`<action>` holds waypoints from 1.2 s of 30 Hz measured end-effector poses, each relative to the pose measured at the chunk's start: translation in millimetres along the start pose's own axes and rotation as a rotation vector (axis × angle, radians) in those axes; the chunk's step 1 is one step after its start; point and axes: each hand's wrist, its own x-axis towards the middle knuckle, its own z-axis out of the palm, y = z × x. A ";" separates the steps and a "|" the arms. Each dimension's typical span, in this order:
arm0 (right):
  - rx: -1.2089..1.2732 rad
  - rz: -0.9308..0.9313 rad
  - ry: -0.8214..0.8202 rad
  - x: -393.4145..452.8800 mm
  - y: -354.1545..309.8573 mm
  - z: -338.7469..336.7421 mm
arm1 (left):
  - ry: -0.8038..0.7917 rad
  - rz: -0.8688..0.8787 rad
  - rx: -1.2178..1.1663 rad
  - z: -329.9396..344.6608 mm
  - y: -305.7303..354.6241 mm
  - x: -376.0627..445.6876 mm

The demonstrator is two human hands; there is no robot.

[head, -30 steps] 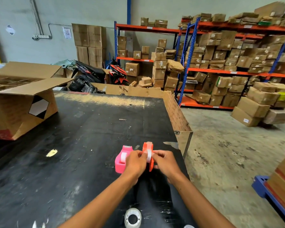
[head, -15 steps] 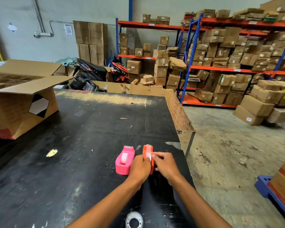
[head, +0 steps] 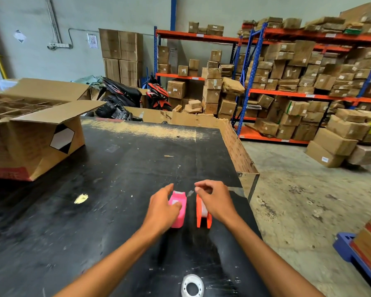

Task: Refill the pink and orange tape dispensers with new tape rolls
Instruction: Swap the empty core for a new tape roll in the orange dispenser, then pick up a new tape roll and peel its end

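Head view: half a second ago both hands were bunched together on the orange dispenser (head: 203, 213); now they have parted. The left hand (head: 163, 207) has shifted over to the pink dispenser (head: 178, 209), and the right hand (head: 215, 200) has lifted off the orange one. Both dispensers stand upright and side by side, a narrow gap between them, near the right edge of the black surface (head: 120, 168). A white roll shows inside the orange one, and a pale patch shows on top of the pink one, so I judge both are loaded and the refill is at or near its end.

The left hand reaches forward with the palm down and fingers curled over the pink dispenser's left side and top; its grip looks loosely closed on the body, though motion blur leaves the contact unsure. The right hand hovers just above and right of the orange dispenser, fingers half-curled, thumb and forefinger nearly pinched, its grip released and holding nothing. A spent white core (head: 192, 286) lies on the surface near the person, between the forearms.
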 end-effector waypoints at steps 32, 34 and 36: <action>-0.290 -0.107 -0.033 -97.7 -47.8 -10.5 | -0.242 0.155 -0.321 -42.7 -7.5 -46.6; -0.248 -0.159 -0.080 -113.5 -53.0 -12.3 | -0.324 0.149 -0.410 -38.3 6.4 -72.4; -0.163 -0.156 -0.071 -126.3 -56.1 -15.8 | -0.321 0.166 -0.461 -33.7 12.2 -89.8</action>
